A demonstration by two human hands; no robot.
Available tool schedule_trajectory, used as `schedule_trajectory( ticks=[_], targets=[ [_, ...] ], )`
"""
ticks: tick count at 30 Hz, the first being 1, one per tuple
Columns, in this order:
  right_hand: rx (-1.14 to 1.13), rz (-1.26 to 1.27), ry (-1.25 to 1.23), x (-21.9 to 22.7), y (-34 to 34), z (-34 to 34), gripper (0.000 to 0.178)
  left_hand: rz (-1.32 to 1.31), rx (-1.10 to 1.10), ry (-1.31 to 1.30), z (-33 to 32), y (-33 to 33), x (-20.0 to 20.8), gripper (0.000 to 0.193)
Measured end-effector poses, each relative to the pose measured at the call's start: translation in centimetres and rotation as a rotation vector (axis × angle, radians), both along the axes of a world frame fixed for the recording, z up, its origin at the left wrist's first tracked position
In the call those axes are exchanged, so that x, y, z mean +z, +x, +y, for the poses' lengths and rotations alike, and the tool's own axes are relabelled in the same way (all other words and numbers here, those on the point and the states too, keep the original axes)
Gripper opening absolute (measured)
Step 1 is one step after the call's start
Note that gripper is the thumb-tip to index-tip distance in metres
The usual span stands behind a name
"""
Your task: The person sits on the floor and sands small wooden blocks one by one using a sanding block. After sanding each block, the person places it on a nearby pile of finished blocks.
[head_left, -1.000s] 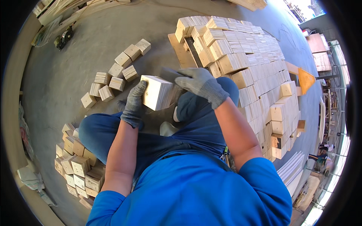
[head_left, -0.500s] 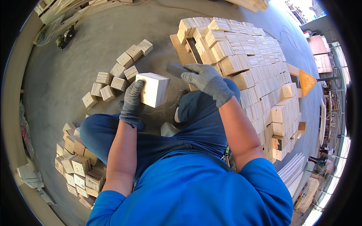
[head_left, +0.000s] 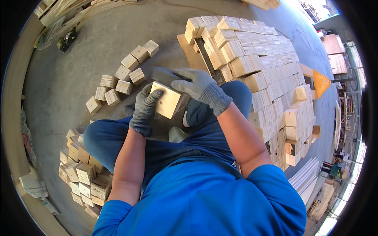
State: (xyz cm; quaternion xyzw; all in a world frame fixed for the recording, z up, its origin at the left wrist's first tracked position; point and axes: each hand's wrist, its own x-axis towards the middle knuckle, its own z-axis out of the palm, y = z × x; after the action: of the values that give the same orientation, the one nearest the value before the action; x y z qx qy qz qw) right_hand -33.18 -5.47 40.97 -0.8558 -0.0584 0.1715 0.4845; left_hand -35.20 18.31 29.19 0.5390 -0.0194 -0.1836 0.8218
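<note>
A square plywood block is tilted in my gloved left hand, whose thumb lies on its pale face. My gloved right hand grips a dark grey flat block at the upper edge of the wooden one. The dark piece is blurred, and I cannot tell whether it touches the wood. Both hands are over the floor between my bent knees.
Several loose plywood blocks lie beyond my left hand. More are heaped by my left knee. A large stack of blocks on a pallet stands close to my right. A black power tool sits far left.
My right hand has moved left with the dark block, from beside the wooden block to its upper edge. My left hand has turned and tipped the wooden block, shifting slightly right.
</note>
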Motion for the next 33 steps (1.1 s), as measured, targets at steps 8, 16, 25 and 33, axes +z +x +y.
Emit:
schedule_trajectory(
  ticks=[8, 16, 25, 33],
  targets=[
    [-0.081, -0.008, 0.027, -1.9, -1.8, -2.0, 0.055, -0.061, -0.068, 0.076, -0.1, -0.1, 0.7, 0.064],
    [0.091, -0.171, 0.095, -0.7, 1.1, 0.3, 0.059, -0.016, -0.053, -0.030, -0.4, -0.6, 1.5, 0.063],
    [-0.314, 0.190, 0.244, -4.9, -3.8, -6.3, 0.054, -0.051, 0.050, -0.091, 0.8, -0.2, 2.4, 0.063],
    [-0.538, 0.459, 0.934, -8.3, -4.3, -3.1, 0.044, 0.137, -0.003, -0.183, -0.5, 0.2, 2.4, 0.053]
  ],
)
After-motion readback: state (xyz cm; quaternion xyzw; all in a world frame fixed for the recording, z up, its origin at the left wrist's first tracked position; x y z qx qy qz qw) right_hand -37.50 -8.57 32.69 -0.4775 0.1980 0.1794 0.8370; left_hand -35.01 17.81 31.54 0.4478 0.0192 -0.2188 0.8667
